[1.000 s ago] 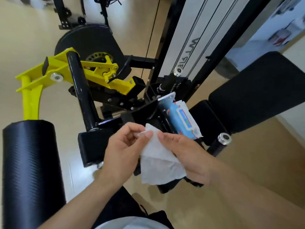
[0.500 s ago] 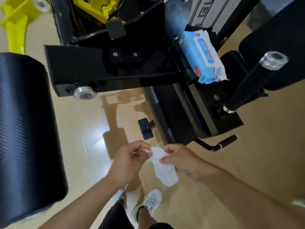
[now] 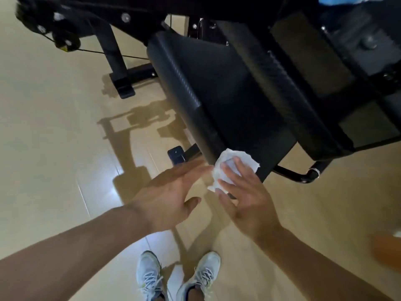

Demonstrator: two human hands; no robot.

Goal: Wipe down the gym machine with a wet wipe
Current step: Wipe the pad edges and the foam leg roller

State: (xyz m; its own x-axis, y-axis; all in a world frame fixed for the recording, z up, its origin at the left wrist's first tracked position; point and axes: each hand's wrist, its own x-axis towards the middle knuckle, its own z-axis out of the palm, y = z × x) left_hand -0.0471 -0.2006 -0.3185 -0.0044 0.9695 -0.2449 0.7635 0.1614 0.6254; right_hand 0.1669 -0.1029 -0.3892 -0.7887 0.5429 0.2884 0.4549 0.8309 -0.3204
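Observation:
A crumpled white wet wipe (image 3: 243,158) lies against the near corner of the machine's black padded seat (image 3: 227,98). My right hand (image 3: 245,196) presses the wipe onto that corner with straight, spread fingers. Just to the left, my left hand (image 3: 171,192) hovers flat with its fingers extended, the fingertips close to the wipe's left edge and holding nothing. A sliver of the blue wipe pack (image 3: 338,0) shows at the top edge.
The black machine frame (image 3: 117,53) and its floor foot stand at the upper left. A curved black bar (image 3: 297,175) sticks out below the seat at right. My two pale sneakers (image 3: 178,276) stand on the glossy beige floor.
The view tilted down to the seat and floor. Both hands stopped pinching the wipe; the left let go, and the right now presses it flat on the seat corner.

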